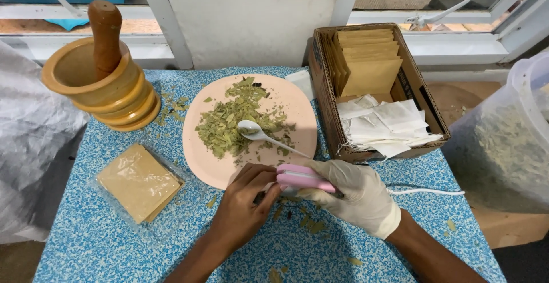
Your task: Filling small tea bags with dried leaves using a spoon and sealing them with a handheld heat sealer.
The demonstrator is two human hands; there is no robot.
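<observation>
— Head view looks down on what, exactly?

— On a desk [103, 243] under a blue speckled cloth; the right hand [357, 194], in a pale glove, is closed around a pink and white handheld sealer [303, 180] with a white cord [426, 191] trailing off to the right; the left hand [246, 203], bare, has its fingers curled and pinched at the sealer's near end; what sits between them is hidden.

— And where does the sealer lie?

— At the near edge of a pink plate [217, 168], just above the cloth; the plate carries a heap of crushed green leaves [229, 123] and a white spoon [257, 133] resting in them.

— Any packages?

— Right of the plate stands a brown cardboard box [323, 88]; its far half holds upright tan square envelopes [369, 60], its near half a loose pile of white filter bags [383, 126]; left of the plate, flat on the cloth, lies a clear plastic packet of tan squares [137, 183], turned cornerwise.

— Anything else?

— A wooden mortar [108, 88] at the far left, its pestle [106, 34] standing in it; a clear tub of dried leaves [509, 140] at the right edge; grey plastic sheeting [28, 146] at the left; leaf scraps [306, 220] lie scattered on the cloth near the hands.
</observation>
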